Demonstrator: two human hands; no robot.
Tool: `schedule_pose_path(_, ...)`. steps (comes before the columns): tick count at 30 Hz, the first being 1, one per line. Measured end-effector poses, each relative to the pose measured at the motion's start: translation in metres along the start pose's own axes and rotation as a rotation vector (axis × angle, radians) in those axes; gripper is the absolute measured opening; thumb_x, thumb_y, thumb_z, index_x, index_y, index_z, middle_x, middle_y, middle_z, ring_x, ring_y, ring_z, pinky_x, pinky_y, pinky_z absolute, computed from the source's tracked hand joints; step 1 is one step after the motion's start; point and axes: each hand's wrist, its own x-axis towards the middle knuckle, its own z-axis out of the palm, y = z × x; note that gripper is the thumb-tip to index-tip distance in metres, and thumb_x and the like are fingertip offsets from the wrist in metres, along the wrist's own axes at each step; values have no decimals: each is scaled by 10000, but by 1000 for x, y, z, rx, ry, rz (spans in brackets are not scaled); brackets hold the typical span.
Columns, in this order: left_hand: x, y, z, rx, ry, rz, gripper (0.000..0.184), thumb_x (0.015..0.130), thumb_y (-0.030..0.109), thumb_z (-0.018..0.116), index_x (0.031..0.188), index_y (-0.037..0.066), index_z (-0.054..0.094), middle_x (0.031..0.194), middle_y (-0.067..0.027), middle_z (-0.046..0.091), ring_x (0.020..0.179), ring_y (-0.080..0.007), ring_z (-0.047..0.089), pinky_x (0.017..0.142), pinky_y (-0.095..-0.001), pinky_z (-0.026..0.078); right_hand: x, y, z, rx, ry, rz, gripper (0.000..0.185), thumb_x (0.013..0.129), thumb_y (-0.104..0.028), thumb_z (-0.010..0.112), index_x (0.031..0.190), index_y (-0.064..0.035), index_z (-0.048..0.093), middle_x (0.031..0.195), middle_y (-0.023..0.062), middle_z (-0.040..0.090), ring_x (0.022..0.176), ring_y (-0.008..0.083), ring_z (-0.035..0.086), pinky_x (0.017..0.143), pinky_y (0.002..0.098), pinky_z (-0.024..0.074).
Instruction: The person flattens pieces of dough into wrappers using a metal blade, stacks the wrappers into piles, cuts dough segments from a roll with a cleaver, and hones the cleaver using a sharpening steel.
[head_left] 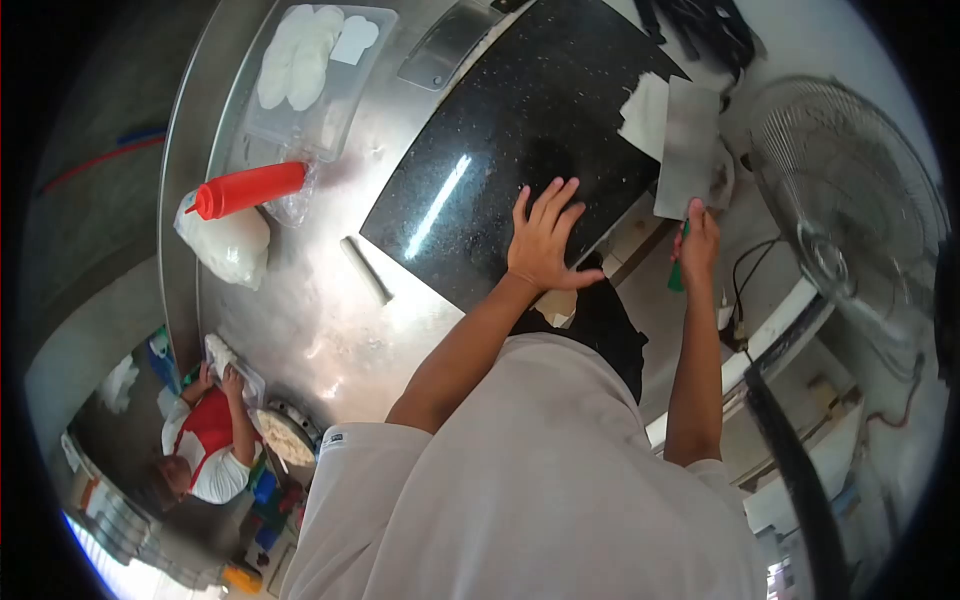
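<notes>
Blade (688, 150) with green handle (676, 275) is in my right hand (700, 245), whose fingers are closed around this handle. It is well apart from my left hand (543, 243), which is spread at the near edge of the black slab (500, 120). White piece (647, 115) lies just beside the blade.

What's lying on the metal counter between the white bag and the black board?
In the head view, a short pale rod lies between the bag and the board.
</notes>
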Motion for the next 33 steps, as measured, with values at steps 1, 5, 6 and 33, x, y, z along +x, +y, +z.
schedule_pose_path(1, 0, -2, 2, -32, 11, 1, 903, 690, 731, 736, 1283, 62, 609, 1575, -159, 449, 1499, -348, 368, 1212, -620, 170, -13, 9, -4, 5, 7, -29, 511, 1037, -523, 591, 815, -67, 529, 565, 22, 478, 429, 139, 467, 392, 319, 370)
schedule_pose_path(5, 26, -21, 9, -400, 258, -121, 778, 791, 654, 718, 1285, 68, 584, 1535, -196, 472, 1468, -402, 397, 1196, -607, 227, -99, 53, -19, -37, 61, -81, 509, 973, -523, 698, 835, -52, 563, 576, 24, 500, 437, 138, 490, 394, 315, 380)
schedule_pose_path(6, 37, -8, -2, -419, 325, -171, 779, 808, 629, 716, 1319, 61, 563, 1541, -210, 453, 1466, -413, 388, 1203, -594, 229, -121, 59, -24, -74, 72, -90, 512, 955, -524, 724, 841, -48, 574, 581, 25, 509, 441, 138, 500, 397, 315, 384)
schedule_pose_path(33, 28, -24, -18, 512, -305, 78, 1219, 597, 882, 694, 1602, 260, 395, 1723, -90, 216, 1595, -387, 125, 1128, -825, 80, -113, 26, 62, -818, -533, -448, 773, 678, -426, 935, 1183, 22, 558, 1046, 269, 727, 1019, 419, 721, 889, 502, 570)
